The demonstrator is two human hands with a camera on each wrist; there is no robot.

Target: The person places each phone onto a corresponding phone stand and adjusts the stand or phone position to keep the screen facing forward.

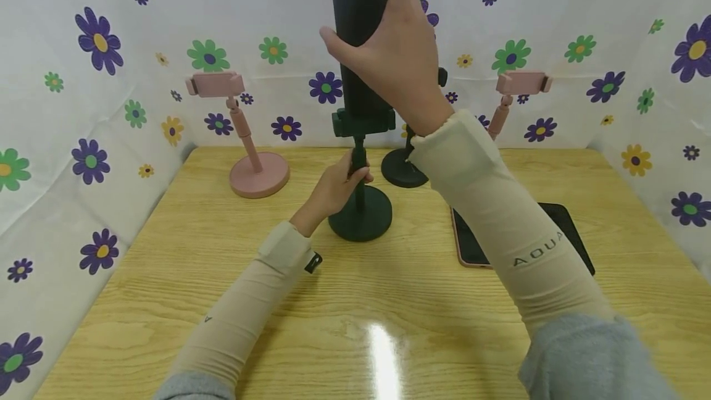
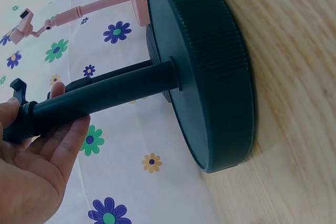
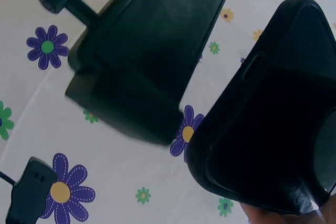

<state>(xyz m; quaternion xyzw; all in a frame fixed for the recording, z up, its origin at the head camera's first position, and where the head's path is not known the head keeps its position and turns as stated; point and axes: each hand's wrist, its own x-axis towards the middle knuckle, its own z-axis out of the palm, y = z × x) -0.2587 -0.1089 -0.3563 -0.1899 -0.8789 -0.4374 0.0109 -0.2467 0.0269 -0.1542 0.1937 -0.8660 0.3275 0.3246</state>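
A black phone [image 1: 361, 5] is held upright in my right hand [image 1: 408, 48], with the thumb along one side. Below it in the head view stands a dark green phone stand [image 1: 361, 221]. The right wrist view shows a gap between the phone [image 3: 262, 124] and the stand's clamp holder [image 3: 152, 51]. My left hand [image 1: 333, 187] grips the stand's pole below the holder. In the left wrist view, fingers wrap the pole [image 2: 105, 93], and the round base [image 2: 215, 77] rests on the table.
A pink phone stand [image 1: 260, 175] is at the back left, another pink stand [image 1: 522, 83] at the back right. Behind the green one is a black stand [image 1: 402, 168]. A pink-edged phone [image 1: 469, 242] and a dark phone [image 1: 561, 221] lie under my right forearm on the wooden table [image 1: 311, 338].
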